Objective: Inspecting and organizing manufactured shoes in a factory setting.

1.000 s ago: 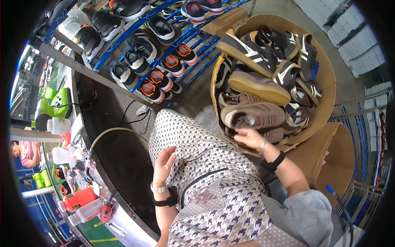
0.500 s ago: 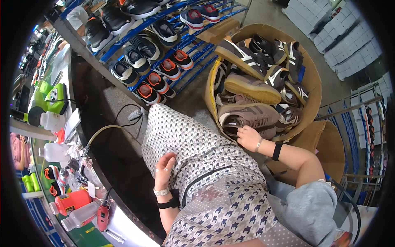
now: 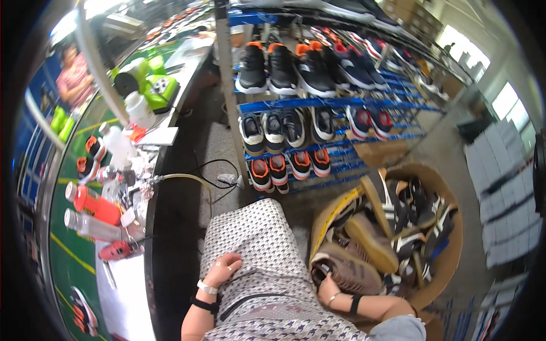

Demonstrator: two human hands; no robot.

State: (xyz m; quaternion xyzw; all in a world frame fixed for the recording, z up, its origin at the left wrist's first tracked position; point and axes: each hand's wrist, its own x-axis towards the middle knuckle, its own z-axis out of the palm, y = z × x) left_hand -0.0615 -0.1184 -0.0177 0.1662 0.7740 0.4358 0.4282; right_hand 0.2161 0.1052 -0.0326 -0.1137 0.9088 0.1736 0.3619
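My right hand [image 3: 329, 291] is at the heel and collar of a brown sneaker [image 3: 354, 274] with darker stripes, its fingers closed on the edge of the opening. This sneaker lies at the near left side of a big round cardboard bin [image 3: 450, 271], among other sneakers. Next to it a brown sneaker [image 3: 371, 241] on its side shows a gum sole, and a dark sneaker [image 3: 382, 203] with white stripes stands tilted. My left hand [image 3: 222, 270] rests over the patterned apron [image 3: 250, 230] on my lap, empty, with its fingers loosely bent and apart.
A blue rack [image 3: 335, 102] of sneakers stands ahead. Along the left runs a green-topped workbench [image 3: 68, 250] with a red bottle [image 3: 94, 204], clear bottles, a red hand tool [image 3: 118, 250] and a green machine [image 3: 159, 94]. A person [image 3: 75, 79] is beyond it. White stacks [image 3: 506, 187] are at right.
The view has swung up and to the left, showing more of the rack and bench. My right hand stays at the brown sneaker; my left hand remains over my lap.
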